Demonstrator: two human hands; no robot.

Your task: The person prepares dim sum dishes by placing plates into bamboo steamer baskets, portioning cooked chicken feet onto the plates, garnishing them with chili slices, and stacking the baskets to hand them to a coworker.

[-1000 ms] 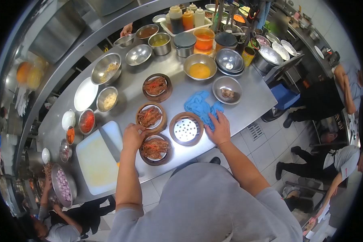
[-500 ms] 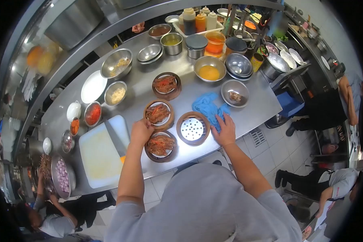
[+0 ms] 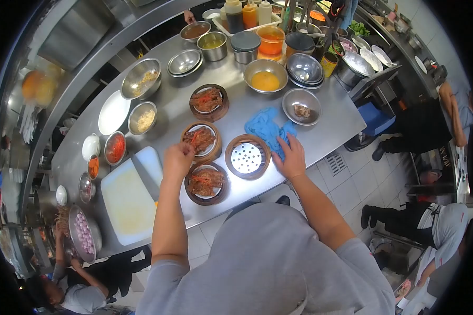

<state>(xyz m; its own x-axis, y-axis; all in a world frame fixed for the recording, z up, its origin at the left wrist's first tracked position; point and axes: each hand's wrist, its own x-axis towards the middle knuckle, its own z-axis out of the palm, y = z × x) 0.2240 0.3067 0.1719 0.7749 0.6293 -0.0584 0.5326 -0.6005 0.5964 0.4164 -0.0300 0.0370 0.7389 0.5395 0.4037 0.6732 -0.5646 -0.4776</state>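
Note:
My left hand (image 3: 178, 159) is closed in a pinch at the left rim of the middle bamboo steamer basket (image 3: 215, 152). Whatever is between its fingertips is hidden. Inside that basket, a dish of reddish-brown braised food (image 3: 199, 139) is topped with red shreds. Similar food fills the near basket (image 3: 188, 195) and the far basket (image 3: 223, 111). To the right sits a basket with a bare perforated metal disc (image 3: 247, 158). My right hand (image 3: 291, 159) rests with fingers stretched out against a crumpled blue cloth (image 3: 268, 126).
A knife (image 3: 146, 176) lies on the white cutting board (image 3: 123, 210) at left. Bowls of red shreds (image 3: 115, 148), chopped garlic-like bits (image 3: 146, 119) and yellow liquid (image 3: 265, 80) stand around. Co-workers (image 3: 84, 283) are at lower left and at right.
The head view has shifted slightly, moving the table's contents up and left. My left hand has moved a little farther over the middle basket's rim. My right hand stays at the cloth.

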